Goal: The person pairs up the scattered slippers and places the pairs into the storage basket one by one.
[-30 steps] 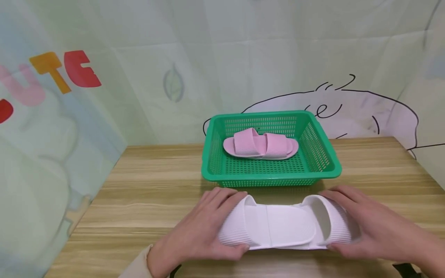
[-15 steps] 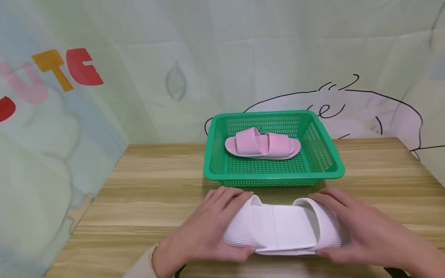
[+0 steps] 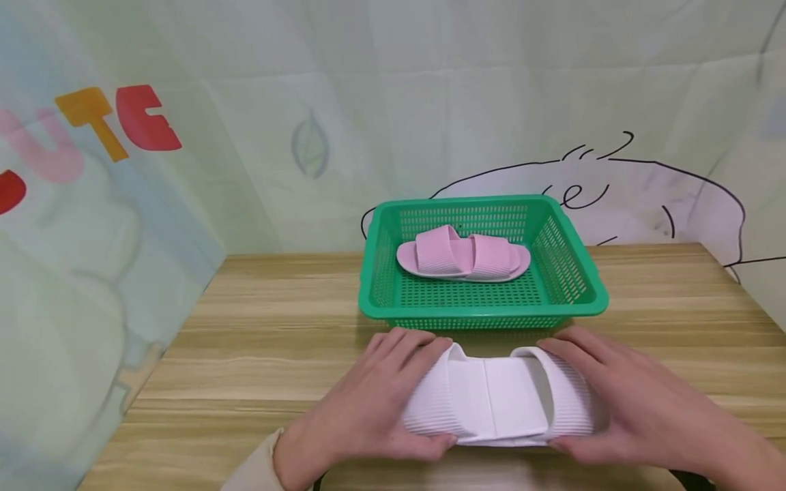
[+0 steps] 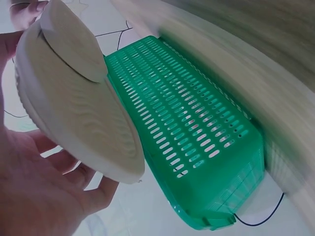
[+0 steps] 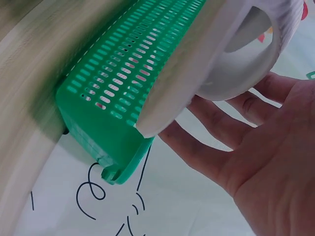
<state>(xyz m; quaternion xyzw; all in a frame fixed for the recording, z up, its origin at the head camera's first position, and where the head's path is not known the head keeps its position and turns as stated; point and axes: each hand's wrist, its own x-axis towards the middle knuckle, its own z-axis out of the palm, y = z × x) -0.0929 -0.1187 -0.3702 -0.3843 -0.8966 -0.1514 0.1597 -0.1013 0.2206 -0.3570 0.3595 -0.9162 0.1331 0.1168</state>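
A pair of white slippers (image 3: 491, 395) is held off the table, in front of the green basket, one overlapping the other with their ribbed straps at opposite ends. My left hand (image 3: 365, 412) grips the left end, thumb in front and fingers over the strap. On the right end, my right hand (image 3: 632, 402) holds the other slipper the same way. The left wrist view shows a slipper's pale sole (image 4: 78, 108) against my curled fingers. In the right wrist view, the slipper (image 5: 197, 64) lies against my fingertips. Parts under both hands are hidden.
A green perforated basket (image 3: 491, 312) stands on the wood-grain table (image 3: 276, 327) just beyond the hands. Inside it lie two pink slippers (image 3: 463, 256), nested together. A printed cloth (image 3: 393, 123) hangs behind and at the sides.
My right hand has moved left, sliding its white slipper further over the other, so the pair is shorter. My left hand has shifted slightly right. The basket and pink slippers stay put.
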